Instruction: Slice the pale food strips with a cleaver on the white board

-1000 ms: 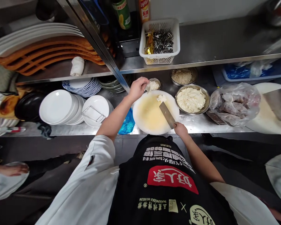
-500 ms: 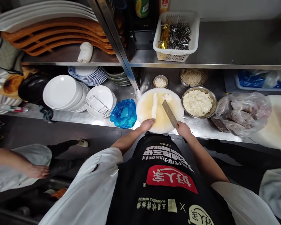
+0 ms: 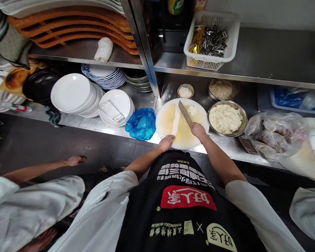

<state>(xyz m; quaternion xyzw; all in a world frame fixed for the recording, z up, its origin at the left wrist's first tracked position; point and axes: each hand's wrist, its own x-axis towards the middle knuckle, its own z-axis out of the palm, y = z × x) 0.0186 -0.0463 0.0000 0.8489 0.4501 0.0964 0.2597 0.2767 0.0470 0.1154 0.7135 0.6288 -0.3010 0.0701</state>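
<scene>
On a round, yellowed white cutting board [image 3: 187, 138] lies a long, pale strip of food [image 3: 176, 122], pointing away from me. My left hand [image 3: 167, 142] has its fingers closed at the strip's near end. Gripped in my right hand [image 3: 198, 130] is a broad-bladed kitchen knife [image 3: 186, 114], its tip slanting over the strip's far end. A small heap of white pieces [image 3: 192, 110] sits right of the blade. Beside the board, a metal bowl [image 3: 245, 120] is filled with soft white slices [image 3: 225, 118].
A blue plastic bag [image 3: 141, 124] and stacked white plates [image 3: 115, 105] stand left of the board. Behind are smaller bowls [image 3: 185, 91]; right, a clear bag of meat [image 3: 277, 136]. A shelf edge [image 3: 254, 77] overhangs the counter. A co-worker's arm [image 3: 42, 169] is at left.
My right hand has carried the knife left and away from me, so the blade tip now reaches the strip's far end. The co-worker at left has come nearer, arm stretched out.
</scene>
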